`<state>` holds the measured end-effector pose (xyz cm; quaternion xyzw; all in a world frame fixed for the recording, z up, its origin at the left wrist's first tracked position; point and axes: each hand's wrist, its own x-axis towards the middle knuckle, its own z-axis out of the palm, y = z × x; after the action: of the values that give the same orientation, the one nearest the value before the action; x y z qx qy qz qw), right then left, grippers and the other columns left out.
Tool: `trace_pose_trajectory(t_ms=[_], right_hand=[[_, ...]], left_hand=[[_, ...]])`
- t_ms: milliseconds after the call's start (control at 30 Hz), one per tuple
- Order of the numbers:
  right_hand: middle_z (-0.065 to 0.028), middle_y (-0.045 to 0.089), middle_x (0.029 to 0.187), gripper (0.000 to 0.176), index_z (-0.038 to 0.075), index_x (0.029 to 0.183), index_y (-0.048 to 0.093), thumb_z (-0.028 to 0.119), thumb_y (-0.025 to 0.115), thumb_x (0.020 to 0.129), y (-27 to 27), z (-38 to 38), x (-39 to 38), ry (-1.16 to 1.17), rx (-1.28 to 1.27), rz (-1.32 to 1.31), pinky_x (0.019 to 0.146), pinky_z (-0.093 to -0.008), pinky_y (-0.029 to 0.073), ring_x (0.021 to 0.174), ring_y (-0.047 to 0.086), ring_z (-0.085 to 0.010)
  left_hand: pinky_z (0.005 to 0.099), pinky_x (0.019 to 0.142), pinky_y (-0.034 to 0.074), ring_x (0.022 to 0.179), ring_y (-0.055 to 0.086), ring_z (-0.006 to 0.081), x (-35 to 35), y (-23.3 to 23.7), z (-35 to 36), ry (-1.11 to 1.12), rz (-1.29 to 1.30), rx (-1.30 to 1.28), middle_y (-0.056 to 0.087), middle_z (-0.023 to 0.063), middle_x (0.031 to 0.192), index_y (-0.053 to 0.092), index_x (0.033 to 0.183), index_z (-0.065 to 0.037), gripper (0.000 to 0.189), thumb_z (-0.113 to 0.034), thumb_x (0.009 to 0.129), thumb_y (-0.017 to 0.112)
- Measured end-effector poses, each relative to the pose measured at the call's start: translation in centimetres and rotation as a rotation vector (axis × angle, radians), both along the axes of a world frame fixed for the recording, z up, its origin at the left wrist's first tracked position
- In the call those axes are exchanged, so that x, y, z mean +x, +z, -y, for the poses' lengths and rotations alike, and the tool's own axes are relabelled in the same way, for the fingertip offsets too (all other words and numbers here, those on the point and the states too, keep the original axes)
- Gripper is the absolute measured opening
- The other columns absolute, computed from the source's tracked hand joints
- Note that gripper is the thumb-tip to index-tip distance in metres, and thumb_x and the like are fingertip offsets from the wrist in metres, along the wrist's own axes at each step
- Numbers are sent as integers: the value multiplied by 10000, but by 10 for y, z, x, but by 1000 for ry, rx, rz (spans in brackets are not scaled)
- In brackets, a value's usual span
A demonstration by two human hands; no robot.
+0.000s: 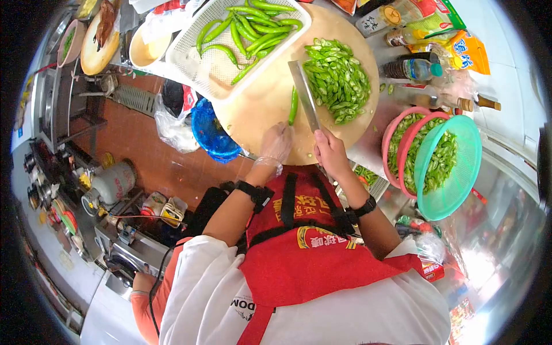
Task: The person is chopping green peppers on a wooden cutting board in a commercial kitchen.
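Observation:
My left hand (276,145), in a clear plastic glove, has its fingers closed at the lower end of a long green chili pepper (294,105). The pepper lies on the round cutting board (253,118), its tip pointing away from me. My right hand (332,152) grips the handle of a kitchen knife (306,98). The blade points away from me, just right of the pepper. Beyond the blade spreads a heap of sliced green chilies (339,80). A white basket (178,60) with several whole green chilies (253,29) overlaps the board's upper left.
Bottles (408,70) and seasoning packets (468,52) stand along the right. A teal basket (468,167) leans against red ones (397,138) holding sliced chilies. Below the board's left edge is a blue bag-lined bin (213,132). A person's orange sleeve (152,305) shows at lower left.

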<state>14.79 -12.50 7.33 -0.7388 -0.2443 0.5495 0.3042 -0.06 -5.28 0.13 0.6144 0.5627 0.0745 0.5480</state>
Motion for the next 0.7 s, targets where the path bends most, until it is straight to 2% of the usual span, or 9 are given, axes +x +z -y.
trace_pose_trajectory(t_ms=[33,133,233,333,433,533,600,667,700], right_hand=[[-18,487,575,479,44,1283,528,387,464,954,-3,1,1,10,-27,-6,542,-289,460,535,490,-102],[-21,495,578,477,40,1281,529,382,466,954,-9,-4,3,16,-39,-3,551,-294,470,542,502,-104],[-24,502,579,469,38,1273,536,376,468,954,1,-2,-2,-5,-11,-2,557,-296,474,544,509,-108],[-21,503,577,455,40,1265,544,365,471,954,-8,-1,0,-15,-56,-20,555,-294,470,539,507,-110],[-8,491,571,444,43,1255,553,360,473,954,5,-2,-5,-21,-25,-20,532,-288,449,529,492,-103],[6,468,561,441,49,1258,552,359,474,955,4,1,-4,-23,-6,-62,493,-272,408,514,467,-86],[12,452,555,441,52,1262,549,360,472,956,3,-5,-4,-21,-98,-98,472,-261,379,506,449,-75],[17,447,555,443,62,1274,540,363,472,956,8,-2,-6,-8,-15,-64,466,-255,367,499,435,-69],[20,444,555,444,67,1281,535,365,472,957,9,1,-8,-7,24,-47,463,-252,362,496,428,-67]], left_hand=[[480,665,436,725,559,408,3,1,-1,46,2,-127,570,220,727,553,754,15,235,-194,860,525],[467,640,441,682,566,375,-1,-19,0,-100,25,285,573,195,710,562,757,8,223,-185,861,524],[463,611,437,652,566,356,-4,-48,4,-98,78,366,565,181,685,563,754,14,215,-174,854,532],[481,685,449,765,587,439,4,-10,-11,-42,-31,28,594,280,811,617,892,14,286,-247,857,505],[403,610,449,682,576,331,-4,-28,-8,-200,-49,310,610,178,781,609,878,-16,160,-133,890,500],[375,608,457,676,577,332,4,-13,-14,-66,-77,18,619,191,790,616,911,-21,168,-146,893,505],[382,614,465,665,576,349,0,-74,-4,83,196,-46,603,207,747,612,889,-5,183,-169,873,533],[392,632,474,680,583,362,-2,-64,-7,101,209,-19,598,220,741,614,884,1,200,-188,860,550],[398,648,479,701,591,365,-1,-51,-10,31,93,39,601,224,756,618,890,-2,207,-196,857,553]])
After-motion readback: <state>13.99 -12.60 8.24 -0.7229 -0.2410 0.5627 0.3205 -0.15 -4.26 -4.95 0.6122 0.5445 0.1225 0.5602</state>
